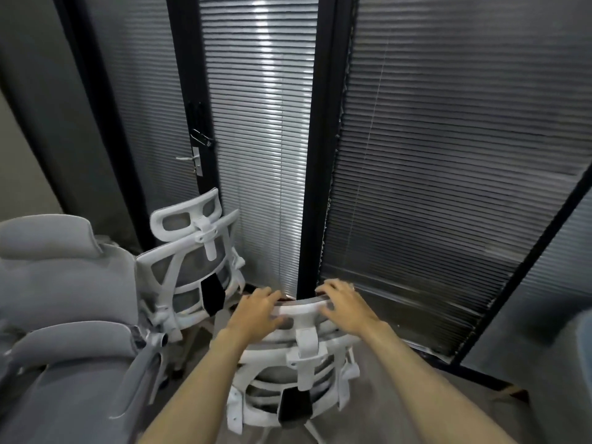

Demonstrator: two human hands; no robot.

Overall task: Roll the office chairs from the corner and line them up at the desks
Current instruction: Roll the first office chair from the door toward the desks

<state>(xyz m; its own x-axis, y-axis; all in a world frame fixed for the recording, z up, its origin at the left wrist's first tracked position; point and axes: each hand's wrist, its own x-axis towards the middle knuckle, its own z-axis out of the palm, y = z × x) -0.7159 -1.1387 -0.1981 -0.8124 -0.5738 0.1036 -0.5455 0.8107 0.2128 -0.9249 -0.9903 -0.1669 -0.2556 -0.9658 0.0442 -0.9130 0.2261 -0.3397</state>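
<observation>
Hands on the headrest (304, 310) of a white-framed mesh office chair (288, 379), seen from behind in the corner of a blind-lined room. The person's left hand (256, 312) curls over the left end of the headrest, its grip wrapped narrow around the top edge with the thumb low on the near face. The right hand (344, 307) lies on the right end, fingers spread and bent over the rim; whether that grip is fully closed around the frame cannot be told. Both bare forearms reach up from the bottom of the view.

This chair stands just in front of the black door frame post (315, 187), its back toward the viewer and a black lumbar piece (294, 408) low on its spine. A second white mesh chair (195, 261) stands to the left of the held chair and farther back, close to the door with a metal handle (189, 159). A grey padded chair (64, 315) sits farther left still, nearest the viewer, just beside the second chair. Closed slatted blinds (448, 155) cover the glass behind and to the right of the held chair. The grey floor (416, 395) shows to its right.
</observation>
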